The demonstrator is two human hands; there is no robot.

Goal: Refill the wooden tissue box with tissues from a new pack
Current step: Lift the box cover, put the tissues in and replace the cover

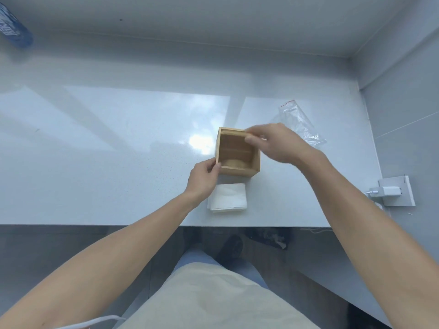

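A square wooden tissue box [237, 170] stands on the white counter [107, 162], its open side facing up and its inside bare wood. My left hand [202, 181] grips the box's near left corner. My right hand [278, 143] pinches a thin wooden panel at the box's far right rim; the panel is mostly hidden by my fingers. A stack of white tissues [229, 197] lies flat on the counter just in front of the box, partly under my left hand.
A crumpled clear plastic bag [298, 122] with a red strip lies behind and right of the box. A blue bottle [13, 27] sits at the far left. A white charger [386, 191] is plugged into a wall socket at the right. The counter's front edge runs just below the tissues.
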